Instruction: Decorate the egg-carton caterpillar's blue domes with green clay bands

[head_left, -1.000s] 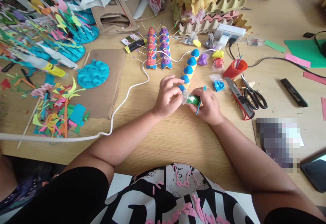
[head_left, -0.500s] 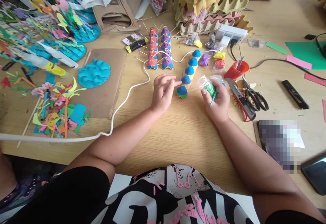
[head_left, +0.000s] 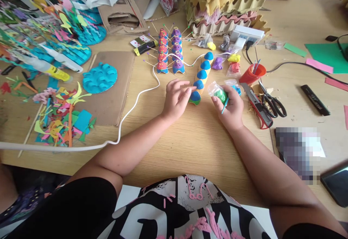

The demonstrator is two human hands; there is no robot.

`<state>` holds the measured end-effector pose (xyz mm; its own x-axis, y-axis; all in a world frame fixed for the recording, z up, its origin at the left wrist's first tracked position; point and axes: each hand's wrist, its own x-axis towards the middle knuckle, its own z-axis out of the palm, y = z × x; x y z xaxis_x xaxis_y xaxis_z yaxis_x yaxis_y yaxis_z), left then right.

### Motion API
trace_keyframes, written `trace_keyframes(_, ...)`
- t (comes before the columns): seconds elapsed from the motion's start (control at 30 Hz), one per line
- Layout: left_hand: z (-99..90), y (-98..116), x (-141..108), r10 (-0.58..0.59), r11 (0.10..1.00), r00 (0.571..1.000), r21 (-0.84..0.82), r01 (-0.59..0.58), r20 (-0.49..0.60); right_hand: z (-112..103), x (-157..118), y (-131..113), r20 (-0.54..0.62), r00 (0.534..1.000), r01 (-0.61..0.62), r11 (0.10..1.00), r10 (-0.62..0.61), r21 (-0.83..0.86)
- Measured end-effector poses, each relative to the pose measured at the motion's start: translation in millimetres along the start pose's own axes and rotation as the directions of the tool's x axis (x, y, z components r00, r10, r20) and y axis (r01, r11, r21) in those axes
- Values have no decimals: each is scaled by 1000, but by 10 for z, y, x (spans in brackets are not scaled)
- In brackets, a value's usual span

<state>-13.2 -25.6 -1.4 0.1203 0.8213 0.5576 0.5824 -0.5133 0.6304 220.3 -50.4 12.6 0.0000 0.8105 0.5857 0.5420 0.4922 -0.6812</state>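
Note:
My left hand (head_left: 176, 99) has its fingers apart, with a fingertip at the side of a curved egg-carton strip (head_left: 200, 84) that has blue domes and a green patch at its near end. In my right hand (head_left: 232, 106) is a clear bag of green clay (head_left: 219, 94), together with a thin blue stick (head_left: 225, 105). Beyond the strip stand a red-and-blue carton row (head_left: 162, 52) and a purple one (head_left: 177, 50), both with pins. Bags of purple clay (head_left: 217, 63) and red clay (head_left: 234, 68) lie right of the strip.
A white cable (head_left: 138, 95) crosses the table. At right are an orange cup (head_left: 252, 73), scissors (head_left: 273, 104), a red cutter (head_left: 261, 112) and a phone (head_left: 337, 184). Cardboard (head_left: 108, 104), paper scraps (head_left: 62, 119) and stacked egg trays (head_left: 223, 7) lie farther out.
The near end of the carton strip has shifted slightly right and away. My right hand has moved a little left with the green clay bag, and my left hand has turned slightly.

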Motion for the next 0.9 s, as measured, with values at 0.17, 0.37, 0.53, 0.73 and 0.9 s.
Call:
trace_keyframes(0.17, -68, 116, 5, 115, 991, 993, 58, -117, 34, 8, 6, -4, 55, 996, 71, 997, -69, -32)
trace_keyframes(0.37, -112, 201, -22, 184, 982, 978, 21, -187, 95, 10, 7, -16, 208, 968, 139, 990, -137, 9)
trace_keyframes(0.53, -128, 221, -31, 193, 981, 972, 6, -196, 130, 13, 9, -22, 227, 960, 156, 987, -161, 39)
trace_keyframes(0.73, -121, 224, -28, 178, 982, 974, 38, -185, 142, 30, 1, 14, 221, 954, 200, 980, -201, 27)
trace_keyframes(0.9, -97, 179, -20, 163, 986, 981, 15, -165, 103, 19, 2, 25, 213, 945, 239, 968, -249, 70)
